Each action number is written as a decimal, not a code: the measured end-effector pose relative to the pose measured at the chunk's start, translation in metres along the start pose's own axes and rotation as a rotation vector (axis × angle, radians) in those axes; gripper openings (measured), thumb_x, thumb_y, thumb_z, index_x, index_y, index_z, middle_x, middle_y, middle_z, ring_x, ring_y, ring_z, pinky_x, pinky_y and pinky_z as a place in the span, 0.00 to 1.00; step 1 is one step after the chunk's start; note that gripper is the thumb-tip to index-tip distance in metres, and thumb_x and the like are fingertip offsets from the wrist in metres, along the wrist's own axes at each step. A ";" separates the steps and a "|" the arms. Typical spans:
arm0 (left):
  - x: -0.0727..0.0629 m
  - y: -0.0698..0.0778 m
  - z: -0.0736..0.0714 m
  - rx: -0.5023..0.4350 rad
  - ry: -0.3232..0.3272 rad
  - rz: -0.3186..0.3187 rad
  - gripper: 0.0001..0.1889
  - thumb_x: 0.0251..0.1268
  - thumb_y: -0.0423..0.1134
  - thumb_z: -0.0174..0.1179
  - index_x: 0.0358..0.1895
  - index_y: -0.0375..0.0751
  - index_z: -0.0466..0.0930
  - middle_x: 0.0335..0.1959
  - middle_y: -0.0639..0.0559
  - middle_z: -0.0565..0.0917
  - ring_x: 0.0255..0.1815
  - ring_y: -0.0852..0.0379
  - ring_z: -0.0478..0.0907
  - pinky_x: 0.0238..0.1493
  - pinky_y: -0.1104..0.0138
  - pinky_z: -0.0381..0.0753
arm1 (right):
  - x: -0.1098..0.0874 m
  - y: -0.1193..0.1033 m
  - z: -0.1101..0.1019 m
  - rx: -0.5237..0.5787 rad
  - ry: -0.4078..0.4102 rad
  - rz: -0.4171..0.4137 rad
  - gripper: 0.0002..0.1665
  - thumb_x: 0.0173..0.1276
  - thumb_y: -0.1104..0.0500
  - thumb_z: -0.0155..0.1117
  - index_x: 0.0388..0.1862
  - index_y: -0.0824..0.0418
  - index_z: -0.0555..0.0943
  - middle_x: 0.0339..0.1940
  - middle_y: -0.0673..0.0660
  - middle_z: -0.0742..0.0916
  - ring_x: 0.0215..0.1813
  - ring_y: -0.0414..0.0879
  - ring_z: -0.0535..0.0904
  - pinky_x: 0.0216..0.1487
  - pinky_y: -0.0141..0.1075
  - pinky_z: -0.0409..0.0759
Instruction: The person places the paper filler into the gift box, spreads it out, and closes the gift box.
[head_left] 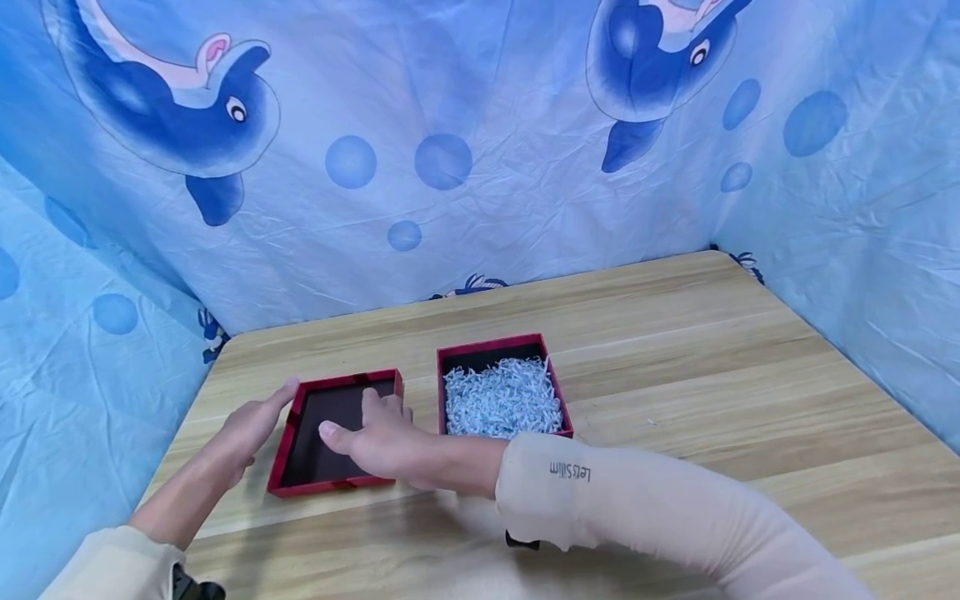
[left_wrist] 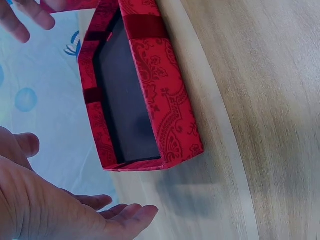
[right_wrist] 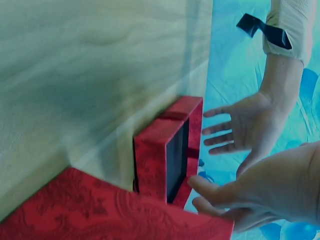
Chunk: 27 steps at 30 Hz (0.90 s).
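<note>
A shallow red patterned box piece (head_left: 330, 485) with a dark inside lies flat on the left part of the table. My left hand (head_left: 251, 429) is at its left side, fingers stretched out towards the far left corner. Over its right side reaches my right hand (head_left: 386, 442), thumb and fingers spread apart. In the left wrist view a gap shows between my left hand (left_wrist: 65, 205) and the red wall (left_wrist: 170, 95). To the right stands a second red box (head_left: 491, 342), filled with pale blue shredded paper (head_left: 502, 400); my right forearm passes in front of its near edge.
Both boxes stand on a wood-grain table (head_left: 675, 358). Blue fabric (head_left: 510, 217) printed with dolphins and bubbles hangs behind the table and along both sides. A small paper shred (head_left: 651, 422) lies right of the filled box.
</note>
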<state>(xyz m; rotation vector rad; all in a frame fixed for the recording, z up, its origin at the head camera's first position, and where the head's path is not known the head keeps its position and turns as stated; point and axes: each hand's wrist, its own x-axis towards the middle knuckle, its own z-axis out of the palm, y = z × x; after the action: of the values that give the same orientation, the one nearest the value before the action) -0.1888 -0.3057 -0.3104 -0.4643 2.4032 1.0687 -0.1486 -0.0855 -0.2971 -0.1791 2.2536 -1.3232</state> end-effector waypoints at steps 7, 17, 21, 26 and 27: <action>0.003 -0.003 0.003 0.009 -0.002 0.006 0.60 0.61 0.78 0.27 0.71 0.17 0.36 0.70 0.20 0.39 0.70 0.23 0.40 0.62 0.32 0.56 | 0.000 0.006 0.016 0.050 0.053 0.026 0.50 0.67 0.35 0.56 0.79 0.54 0.49 0.78 0.54 0.54 0.78 0.49 0.44 0.74 0.52 0.52; 0.004 -0.004 0.006 -0.014 -0.018 -0.005 0.61 0.60 0.78 0.28 0.70 0.17 0.35 0.70 0.20 0.38 0.69 0.24 0.41 0.62 0.33 0.57 | 0.001 0.018 0.025 0.046 0.074 0.065 0.54 0.65 0.34 0.58 0.79 0.57 0.47 0.78 0.55 0.54 0.78 0.51 0.45 0.73 0.53 0.52; 0.004 -0.005 0.007 -0.036 -0.025 -0.012 0.61 0.60 0.78 0.29 0.70 0.17 0.33 0.69 0.20 0.39 0.68 0.25 0.42 0.63 0.34 0.57 | 0.004 0.019 0.026 0.057 0.095 0.079 0.55 0.65 0.34 0.57 0.78 0.58 0.46 0.78 0.56 0.54 0.78 0.52 0.46 0.74 0.53 0.52; 0.004 -0.007 0.009 -0.055 -0.031 -0.004 0.59 0.61 0.77 0.28 0.70 0.18 0.39 0.64 0.22 0.51 0.63 0.27 0.54 0.59 0.38 0.66 | 0.011 0.023 0.025 0.113 0.127 0.081 0.53 0.66 0.36 0.57 0.78 0.61 0.48 0.77 0.58 0.55 0.77 0.54 0.49 0.74 0.54 0.50; 0.004 -0.007 0.010 -0.060 -0.033 -0.002 0.58 0.62 0.77 0.28 0.70 0.19 0.41 0.63 0.23 0.53 0.62 0.28 0.56 0.58 0.39 0.68 | 0.012 0.024 0.026 0.123 0.131 0.081 0.53 0.66 0.36 0.58 0.78 0.62 0.48 0.77 0.58 0.55 0.77 0.54 0.49 0.74 0.54 0.50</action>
<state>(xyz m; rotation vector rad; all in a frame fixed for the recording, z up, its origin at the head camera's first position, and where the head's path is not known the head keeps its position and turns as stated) -0.1862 -0.3031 -0.3228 -0.4661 2.3469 1.1418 -0.1427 -0.0979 -0.3317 0.0424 2.2513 -1.4622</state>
